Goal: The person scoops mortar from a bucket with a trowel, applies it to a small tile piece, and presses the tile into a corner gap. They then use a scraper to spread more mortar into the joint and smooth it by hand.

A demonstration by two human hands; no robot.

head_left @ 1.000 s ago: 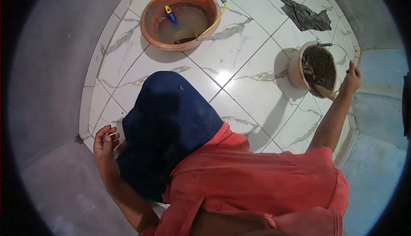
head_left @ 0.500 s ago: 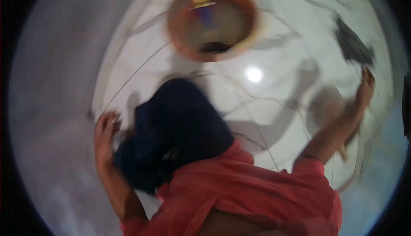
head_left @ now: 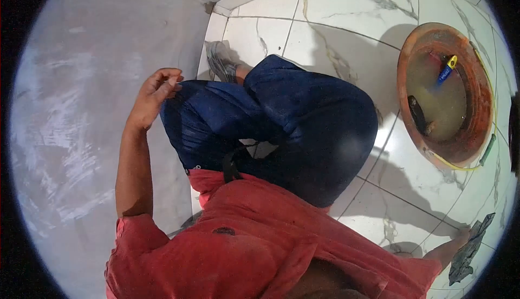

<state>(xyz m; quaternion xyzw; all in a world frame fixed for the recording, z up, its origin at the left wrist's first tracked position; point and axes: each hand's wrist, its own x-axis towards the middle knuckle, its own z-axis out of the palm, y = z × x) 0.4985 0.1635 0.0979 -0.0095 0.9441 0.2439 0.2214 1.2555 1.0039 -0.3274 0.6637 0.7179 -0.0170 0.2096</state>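
Observation:
My left hand (head_left: 154, 97) is raised beside the grey wall, above my knee. Its fingers curl in towards the thumb, with pale fingertips; whatever lies between them is too small to name. At the lower right, my right hand (head_left: 461, 237) grips a crumpled dark grey cloth (head_left: 472, 253), which partly hides the fingers. The cloth hangs over the tiled floor. To the right stands a round orange-brown basin (head_left: 408, 85) of cloudy water. A blue-and-yellow handled tool (head_left: 447, 70) leans in it, and a dark object (head_left: 416, 113) lies near its left side.
A smooth grey wall (head_left: 81, 109) with whitish patches fills the left. White marble-patterned tiles (head_left: 346, 6) cover the floor. My folded legs in dark blue trousers (head_left: 319, 120) occupy the middle, with one grey-covered foot (head_left: 220, 63) near the wall corner. A green-handled yellow strip (head_left: 489, 150) borders the basin.
The view has turned, so the basin now appears farther right and the cloth lower. My left hand appears higher, beside the wall; the cloth is still at my right hand.

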